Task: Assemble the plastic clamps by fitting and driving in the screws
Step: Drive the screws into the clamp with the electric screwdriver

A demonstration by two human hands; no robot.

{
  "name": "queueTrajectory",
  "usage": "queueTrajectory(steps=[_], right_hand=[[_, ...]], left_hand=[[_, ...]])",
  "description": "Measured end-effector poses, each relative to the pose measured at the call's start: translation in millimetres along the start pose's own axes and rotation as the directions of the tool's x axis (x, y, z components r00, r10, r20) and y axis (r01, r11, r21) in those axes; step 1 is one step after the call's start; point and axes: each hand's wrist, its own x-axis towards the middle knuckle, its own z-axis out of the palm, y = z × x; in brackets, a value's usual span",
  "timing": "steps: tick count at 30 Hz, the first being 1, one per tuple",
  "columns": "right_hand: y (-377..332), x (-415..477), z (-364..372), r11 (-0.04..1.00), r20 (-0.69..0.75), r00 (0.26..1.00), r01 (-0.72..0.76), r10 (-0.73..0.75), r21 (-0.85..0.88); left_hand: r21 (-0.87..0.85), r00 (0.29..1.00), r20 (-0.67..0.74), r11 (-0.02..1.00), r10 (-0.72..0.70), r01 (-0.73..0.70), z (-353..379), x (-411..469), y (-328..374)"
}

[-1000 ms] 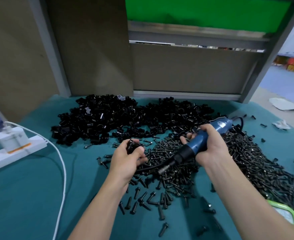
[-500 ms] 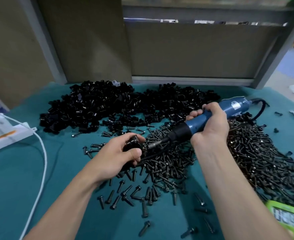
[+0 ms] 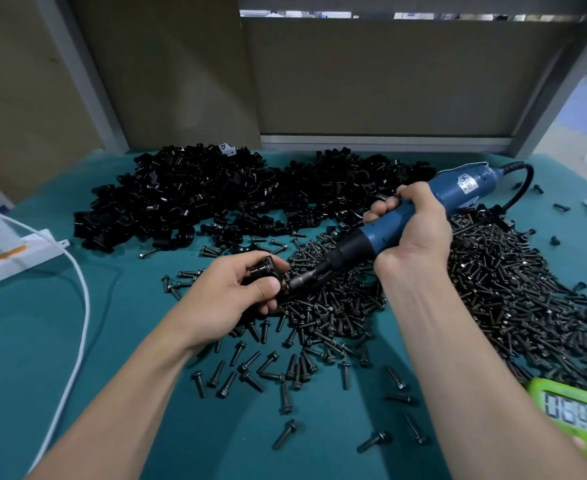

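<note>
Clamp (image 3: 262, 271) sits pinched in my left hand (image 3: 226, 299), above the screws (image 3: 337, 306). My right hand (image 3: 413, 226) grips the driver (image 3: 352, 250), its bit against the clamp.

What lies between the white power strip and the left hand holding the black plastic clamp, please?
Head view: a white cable crossing teal mat, then loose black screws beside the left hand gripping the black plastic clamp.

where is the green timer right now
Head view, bottom right corner: the green plastic digital timer lies on the person's right, just nearer than the pile of black metal screws.
</note>
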Motion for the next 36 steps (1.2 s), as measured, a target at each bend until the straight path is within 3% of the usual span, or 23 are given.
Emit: queueTrajectory(steps=[7, 11, 16, 24, 30, 36], right_hand=[[8.6, -2.5, -1.3, 0.994, -0.005, 0.998, -0.055, 0.056, 0.097], [19.0, -6.3, -4.0, 0.992, -0.028, 0.996, -0.077, 0.080, 0.101], [24.0, -9.5, -2.8, 0.988, -0.031, 0.996, -0.083, 0.088, 0.131], [27.3, -14.2, -0.6, 0.984, -0.022, 0.994, -0.107, 0.112, 0.145], [27.8, -14.8, -0.5, 0.983, -0.010, 0.994, -0.107, 0.110, 0.149], [27.6, -16.1, -0.4, 0.983, -0.004, 0.994, -0.107, 0.109, 0.150]], left_hand=[[-0.011, 0.984, -0.179, 1.000, 0.011, -0.013, 7.7, -3.6, -3.5], [0.003, 0.905, -0.425, 1.000, 0.018, -0.018, 14.7, -4.6, 0.1], [0.000, 0.828, -0.561, 1.000, 0.004, -0.005, 15.2, -3.2, 0.3], [-0.044, 0.783, -0.622, 0.999, -0.014, -0.016, 14.5, 2.1, -6.8], [-0.139, 0.799, -0.597, 0.990, -0.076, -0.009, 12.8, 2.2, -9.0], [-0.138, 0.827, -0.561, 0.990, -0.045, -0.040, 14.6, 2.7, -9.0]])
